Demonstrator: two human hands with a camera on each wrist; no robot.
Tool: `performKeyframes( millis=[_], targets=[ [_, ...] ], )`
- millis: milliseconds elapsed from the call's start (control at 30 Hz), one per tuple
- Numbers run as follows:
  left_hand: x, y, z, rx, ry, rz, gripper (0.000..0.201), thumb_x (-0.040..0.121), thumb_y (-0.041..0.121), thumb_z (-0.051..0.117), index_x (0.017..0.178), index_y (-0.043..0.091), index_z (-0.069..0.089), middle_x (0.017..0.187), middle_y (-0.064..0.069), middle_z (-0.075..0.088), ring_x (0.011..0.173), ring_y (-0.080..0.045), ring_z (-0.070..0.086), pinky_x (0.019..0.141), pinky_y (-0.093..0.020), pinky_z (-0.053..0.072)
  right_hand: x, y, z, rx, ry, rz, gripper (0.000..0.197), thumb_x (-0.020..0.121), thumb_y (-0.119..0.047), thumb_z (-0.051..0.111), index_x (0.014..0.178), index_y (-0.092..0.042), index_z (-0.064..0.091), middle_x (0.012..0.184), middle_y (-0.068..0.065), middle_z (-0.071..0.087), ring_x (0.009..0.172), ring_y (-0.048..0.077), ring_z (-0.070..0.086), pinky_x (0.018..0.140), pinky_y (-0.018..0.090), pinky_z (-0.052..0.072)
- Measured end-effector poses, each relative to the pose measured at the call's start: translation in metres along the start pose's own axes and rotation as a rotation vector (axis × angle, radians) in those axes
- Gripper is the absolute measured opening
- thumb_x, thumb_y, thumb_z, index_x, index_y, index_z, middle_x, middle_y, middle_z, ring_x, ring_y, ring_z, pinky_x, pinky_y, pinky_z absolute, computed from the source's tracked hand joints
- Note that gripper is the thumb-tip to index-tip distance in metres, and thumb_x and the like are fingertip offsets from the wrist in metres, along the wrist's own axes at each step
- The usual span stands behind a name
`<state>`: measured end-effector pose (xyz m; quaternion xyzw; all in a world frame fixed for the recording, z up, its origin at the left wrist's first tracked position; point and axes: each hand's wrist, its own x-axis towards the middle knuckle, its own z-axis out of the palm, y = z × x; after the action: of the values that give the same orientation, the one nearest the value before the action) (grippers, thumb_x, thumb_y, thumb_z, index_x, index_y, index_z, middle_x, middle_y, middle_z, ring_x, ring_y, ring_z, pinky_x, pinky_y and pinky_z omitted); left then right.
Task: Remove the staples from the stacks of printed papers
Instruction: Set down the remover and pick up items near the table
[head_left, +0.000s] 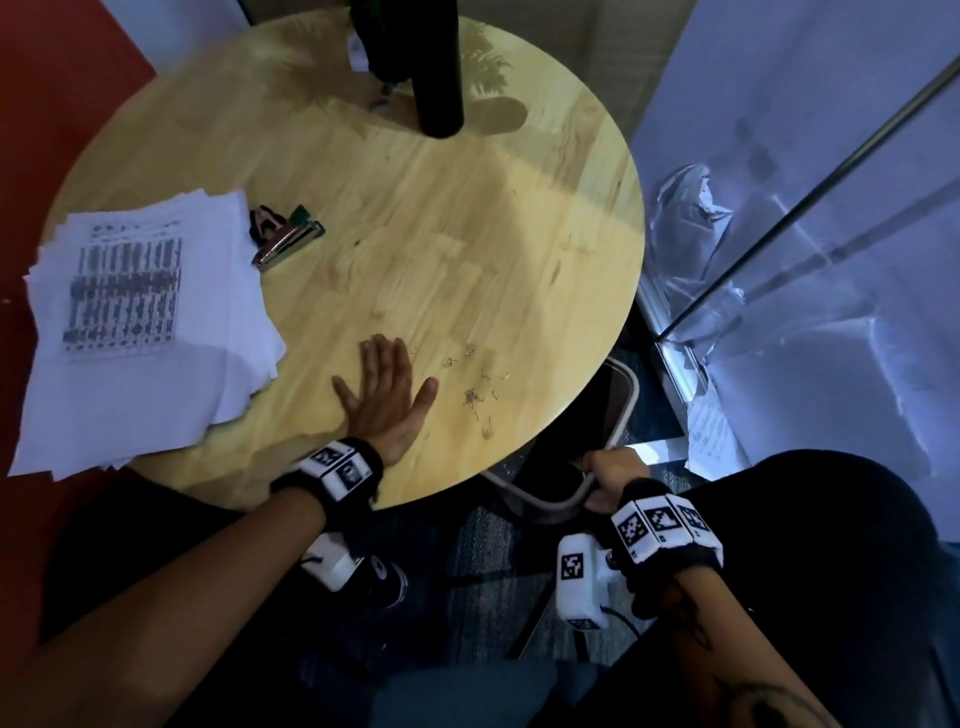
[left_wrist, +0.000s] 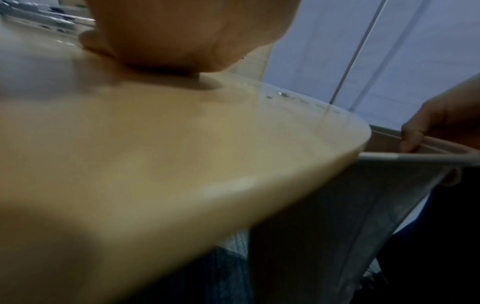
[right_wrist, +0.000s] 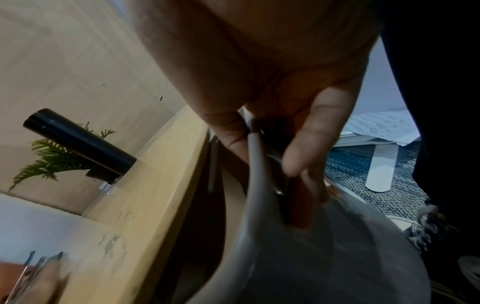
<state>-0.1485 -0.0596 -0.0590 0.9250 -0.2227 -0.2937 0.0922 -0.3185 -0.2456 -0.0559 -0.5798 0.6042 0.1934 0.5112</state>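
A messy stack of printed papers (head_left: 140, 322) lies at the left of the round wooden table (head_left: 415, 218). A stapler and a dark staple remover (head_left: 285, 236) sit just right of the stack's far corner. Several loose staples (head_left: 475, 387) are scattered near the table's right front edge, also visible as loose staples (left_wrist: 281, 95). My left hand (head_left: 384, 389) lies flat on the tabletop, fingers straight, just left of the staples. My right hand (head_left: 610, 478) grips the rim of a grey bin (head_left: 550, 501) held below the table edge; its fingers (right_wrist: 309, 142) curl over the bin's rim (right_wrist: 255, 164).
A black cylinder (head_left: 434, 67) stands at the far side of the table. Glass panels and a metal rail (head_left: 810, 208) rise to the right. A loose printed sheet (head_left: 711, 431) lies on the floor there. My dark-clothed knee (head_left: 810, 519) is under the right arm.
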Motion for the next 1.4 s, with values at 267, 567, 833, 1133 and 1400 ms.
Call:
performKeyframes(
  millis=[267,567,833,1133,1400],
  targets=[
    [0.007,0.065,0.016,0.141,-0.040,0.222,0.073,0.095,0.058,0.011,0.146,0.017,-0.021,0.155,0.000,-0.025,0.142,-0.016,-0.026,0.109,-0.058,-0.014,-0.005,-0.005,-0.008,-0.109,-0.056,-0.005,0.013,0.086,-0.006,0.051,0.092,0.005,0.050,0.073,0.019,0.059,0.086,0.043,0.065,0.084,0.050,0.053],
    [-0.020,0.062,0.027,-0.294,-0.162,0.481,0.116,0.050,0.094,-0.013,0.145,0.027,-0.019,0.152,0.009,-0.020,0.143,-0.010,-0.015,0.118,-0.047,-0.008,-0.004,-0.005,-0.004,-0.133,-0.108,-0.017,0.010,0.086,-0.006,0.053,0.091,0.003,0.053,0.087,0.022,0.060,0.080,0.037,0.065,0.071,0.040,0.053],
    [-0.052,0.042,0.042,-0.513,0.316,-0.161,0.081,0.082,0.057,-0.003,0.150,0.012,-0.004,0.159,-0.004,-0.011,0.146,-0.015,-0.012,0.118,-0.040,-0.010,-0.006,-0.004,-0.003,-0.160,-0.105,-0.001,0.013,0.088,-0.006,0.050,0.094,0.006,0.050,0.087,0.024,0.061,0.085,0.038,0.065,0.080,0.042,0.054],
    [-0.035,0.097,0.068,-0.178,0.131,0.055,0.082,0.080,0.061,-0.012,0.148,0.015,-0.014,0.157,-0.004,-0.018,0.143,-0.015,-0.021,0.110,-0.044,-0.020,0.002,0.001,-0.004,-0.189,-0.092,-0.028,0.009,0.086,-0.008,0.051,0.086,0.002,0.051,0.099,0.025,0.062,0.064,0.031,0.058,0.073,0.040,0.051],
    [-0.037,0.102,0.073,-0.002,-0.110,0.600,0.095,0.065,0.077,-0.029,0.141,0.020,-0.026,0.152,0.002,-0.019,0.138,-0.006,-0.021,0.114,-0.039,-0.020,0.009,0.004,-0.004,-0.246,-0.112,-0.080,0.026,0.090,-0.012,0.044,0.103,0.004,0.058,0.121,0.025,0.058,0.106,0.038,0.059,0.063,0.030,0.044]
  ],
)
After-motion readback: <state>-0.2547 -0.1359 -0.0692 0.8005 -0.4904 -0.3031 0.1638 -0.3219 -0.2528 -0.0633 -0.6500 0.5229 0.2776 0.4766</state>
